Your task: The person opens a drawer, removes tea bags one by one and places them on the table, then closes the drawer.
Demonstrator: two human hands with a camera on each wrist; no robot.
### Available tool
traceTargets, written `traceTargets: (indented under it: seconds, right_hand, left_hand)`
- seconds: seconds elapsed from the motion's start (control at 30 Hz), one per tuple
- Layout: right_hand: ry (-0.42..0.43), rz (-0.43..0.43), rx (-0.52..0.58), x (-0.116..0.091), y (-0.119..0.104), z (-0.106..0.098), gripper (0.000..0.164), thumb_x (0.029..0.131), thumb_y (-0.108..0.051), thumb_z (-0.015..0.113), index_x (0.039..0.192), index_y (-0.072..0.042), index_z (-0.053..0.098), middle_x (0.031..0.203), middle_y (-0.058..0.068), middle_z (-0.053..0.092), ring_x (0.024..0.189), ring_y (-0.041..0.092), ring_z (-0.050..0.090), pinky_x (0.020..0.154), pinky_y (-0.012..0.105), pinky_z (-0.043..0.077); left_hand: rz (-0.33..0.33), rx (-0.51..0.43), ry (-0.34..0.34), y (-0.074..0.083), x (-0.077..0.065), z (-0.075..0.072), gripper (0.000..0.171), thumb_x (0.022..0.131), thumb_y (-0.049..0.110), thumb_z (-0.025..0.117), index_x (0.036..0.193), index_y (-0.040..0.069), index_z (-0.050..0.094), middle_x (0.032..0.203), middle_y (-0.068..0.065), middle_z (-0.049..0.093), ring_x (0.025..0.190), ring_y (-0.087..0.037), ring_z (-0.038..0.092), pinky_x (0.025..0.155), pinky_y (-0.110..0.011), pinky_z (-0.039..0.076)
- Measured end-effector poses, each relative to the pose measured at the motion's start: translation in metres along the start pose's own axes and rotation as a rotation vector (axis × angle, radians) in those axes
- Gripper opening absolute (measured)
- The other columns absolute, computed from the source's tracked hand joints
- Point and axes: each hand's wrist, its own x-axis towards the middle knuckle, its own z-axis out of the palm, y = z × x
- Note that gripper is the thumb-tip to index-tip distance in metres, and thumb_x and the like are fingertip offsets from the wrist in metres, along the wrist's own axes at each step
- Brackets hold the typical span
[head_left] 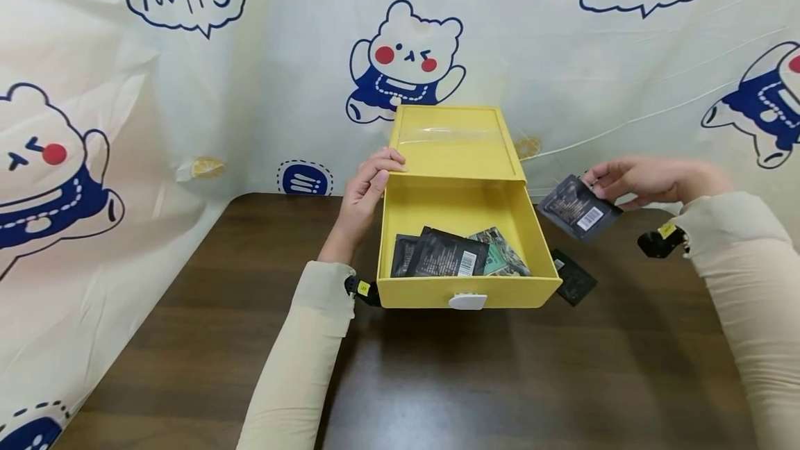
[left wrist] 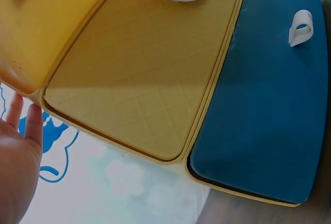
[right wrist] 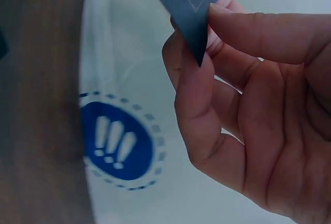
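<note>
My right hand (head_left: 650, 180) pinches a black sachet (head_left: 578, 207) with a white barcode by its edge, to the right of the yellow drawer (head_left: 470, 294). In the right wrist view, thumb and fingers close on a corner of the sachet (right wrist: 189, 12). My left hand (head_left: 362, 203) touches the upper left edge of the yellow drawer cabinet (head_left: 459, 141), its fingers fairly straight. Inside the pulled-out drawer lie black sachets (head_left: 446, 252) and a green patterned packet (head_left: 500, 255). Another black sachet (head_left: 573, 278) lies on the table, partly hidden by the drawer.
Below the opened drawer, the left wrist view shows a yellow drawer front (left wrist: 134, 84) and a blue drawer front (left wrist: 264, 94), each with a white handle. The brown wooden table (head_left: 437, 380) meets a printed curtain (head_left: 300, 89) behind the cabinet.
</note>
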Motion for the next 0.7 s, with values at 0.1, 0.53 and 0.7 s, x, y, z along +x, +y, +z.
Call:
traceTargets:
  seconds: [0.1,0.53,0.7]
  right_hand:
    - [-0.055,-0.031,0.055,0.012,0.019,0.007,0.018,0.102,-0.006,0.049,0.114,-0.016,0.057,0.101,-0.001,0.064,0.092,0.016,0.063,0.083,0.032,0.057]
    - [-0.086,0.077,0.135,0.039,0.077,0.037,0.014,0.100,-0.008,0.052,0.114,-0.010,0.053,0.096,0.000,0.063,0.080,0.014,0.061,0.071,0.026,0.050]
    - [-0.103,0.097,0.175,0.048,0.091,0.043,0.016,0.099,-0.005,0.051,0.115,-0.006,0.054,0.095,0.000,0.064,0.078,0.012,0.060,0.065,0.023,0.049]
  left_hand:
    - [-0.013,0.002,-0.002,0.000,-0.001,0.000,0.025,0.103,0.001,0.038,0.107,-0.013,0.058,0.123,0.009,0.056,0.132,-0.018,0.040,0.124,-0.041,0.025]
    - [-0.040,0.012,-0.001,0.001,-0.002,-0.001,0.025,0.103,0.002,0.038,0.108,-0.013,0.058,0.123,0.011,0.056,0.132,-0.016,0.040,0.124,-0.040,0.025]
    - [-0.048,0.007,-0.003,0.001,-0.002,0.000,0.026,0.103,0.003,0.038,0.108,-0.013,0.057,0.124,0.011,0.056,0.132,-0.016,0.040,0.123,-0.041,0.027]
